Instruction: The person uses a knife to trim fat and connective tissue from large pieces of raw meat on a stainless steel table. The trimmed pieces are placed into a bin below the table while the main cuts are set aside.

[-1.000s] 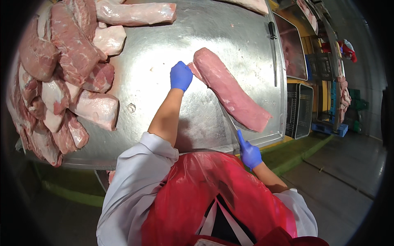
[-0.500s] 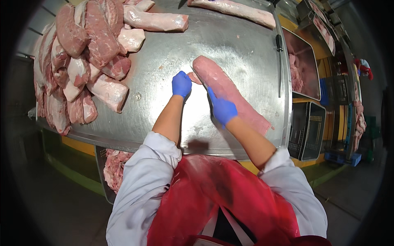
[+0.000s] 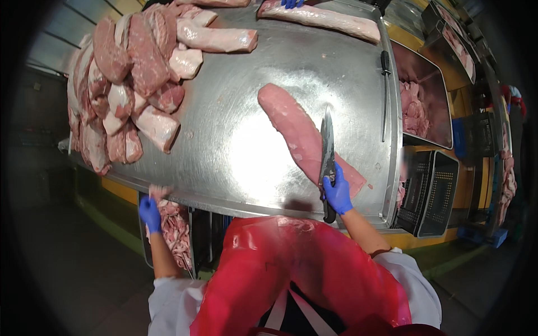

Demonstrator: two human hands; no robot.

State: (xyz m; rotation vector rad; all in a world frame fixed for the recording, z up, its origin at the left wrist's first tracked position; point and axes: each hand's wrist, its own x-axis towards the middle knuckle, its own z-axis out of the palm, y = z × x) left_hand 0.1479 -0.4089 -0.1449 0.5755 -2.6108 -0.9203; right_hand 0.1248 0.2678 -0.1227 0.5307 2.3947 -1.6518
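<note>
A trimmed pink loin [image 3: 286, 129] lies diagonally on the steel table [image 3: 218, 101]. My right hand [image 3: 339, 187], blue-gloved, is shut on the handle of a knife [image 3: 328, 145], whose blade points away from me over the loin's right side. Down at the table's left front, my left hand [image 3: 149, 214], also gloved, is over a dark crate of meat trimmings [image 3: 175, 235]. A small blurred meat scrap [image 3: 160, 191] is at its fingertips; I cannot tell whether it is gripped or loose.
Raw cuts [image 3: 140, 61] are heaped at the back left. A co-worker's gloved hand [image 3: 292, 3] touches a long cut [image 3: 319, 19] at the back. A sharpening rod [image 3: 384, 95] lies along the right edge, beside a meat tub [image 3: 434, 106] and black crate [image 3: 434, 190].
My left hand has swung from the loin down-left to the crate. The strip beside the loin is gone. My right hand cut up along the loin, then drew back with the knife.
</note>
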